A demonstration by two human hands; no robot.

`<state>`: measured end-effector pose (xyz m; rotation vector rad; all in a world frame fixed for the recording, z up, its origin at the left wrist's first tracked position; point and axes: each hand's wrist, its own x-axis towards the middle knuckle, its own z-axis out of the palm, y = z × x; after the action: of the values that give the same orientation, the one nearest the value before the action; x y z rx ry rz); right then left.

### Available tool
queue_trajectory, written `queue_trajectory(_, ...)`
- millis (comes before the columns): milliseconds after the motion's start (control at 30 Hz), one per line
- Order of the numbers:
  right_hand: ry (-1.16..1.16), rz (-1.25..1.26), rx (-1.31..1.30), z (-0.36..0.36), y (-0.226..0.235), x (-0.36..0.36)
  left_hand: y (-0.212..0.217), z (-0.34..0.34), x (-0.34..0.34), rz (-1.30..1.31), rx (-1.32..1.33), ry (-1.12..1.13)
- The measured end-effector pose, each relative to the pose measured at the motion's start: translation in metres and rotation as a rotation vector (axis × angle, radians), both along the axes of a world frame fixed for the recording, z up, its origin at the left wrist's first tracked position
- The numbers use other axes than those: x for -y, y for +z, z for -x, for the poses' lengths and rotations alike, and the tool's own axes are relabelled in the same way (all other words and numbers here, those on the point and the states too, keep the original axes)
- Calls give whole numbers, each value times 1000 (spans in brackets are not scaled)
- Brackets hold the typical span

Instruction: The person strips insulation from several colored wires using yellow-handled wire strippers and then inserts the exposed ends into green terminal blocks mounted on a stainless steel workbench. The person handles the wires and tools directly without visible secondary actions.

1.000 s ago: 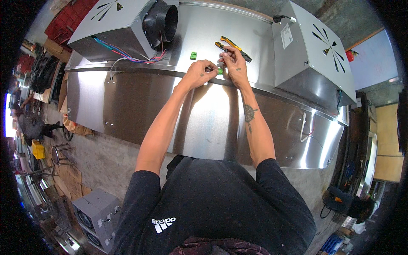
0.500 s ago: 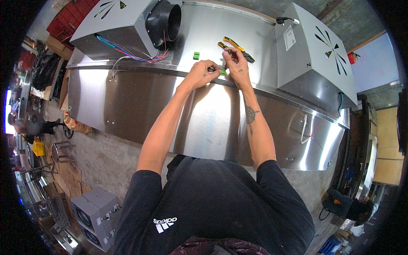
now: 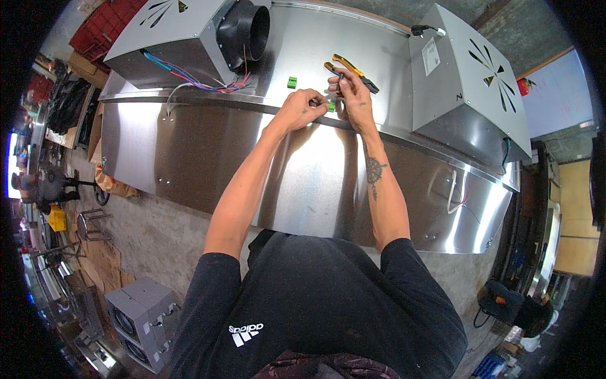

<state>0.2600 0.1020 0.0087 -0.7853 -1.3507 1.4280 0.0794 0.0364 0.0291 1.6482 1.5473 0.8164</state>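
My left hand [image 3: 303, 108] pinches a small green terminal block [image 3: 331, 107] near the front edge of the metal top. Just right of it, my right hand [image 3: 357, 101] has its fingers closed round a slim dark tool [image 3: 341, 82] that looks like a small screwdriver. The tool's tip is too small to make out against the block. A second green terminal block [image 3: 292, 83] lies on the metal beyond my left hand. Yellow-and-black pliers [image 3: 353, 68] rest on the surface just past my right fingers, partly covered by them.
A grey metal box [image 3: 170, 44] with a black round duct collar [image 3: 251, 35] and loose coloured wires [image 3: 208, 83] stands at the left. Another grey box [image 3: 470, 88] stands at the right. The stainless front panel [image 3: 309, 183] drops toward me, with a white cable [image 3: 452, 192] hanging from it.
My right hand has turned and shifted slightly, showing more of the slim dark tool. My left hand stays in place on the green terminal block.
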Motion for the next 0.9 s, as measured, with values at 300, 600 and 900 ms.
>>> queue_trajectory(300, -25, -6, 82, 1, 10, 9, 4, 0, 2, -11, -12, -1)
queue_trajectory(600, -21, -112, 309, 1, 3, 2, -1, 1, -1, -6, -35, -1)
queue_trajectory(900, 25, -25, 58, 1, -2, 2, 0, 1, 0, 25, -29, 21)
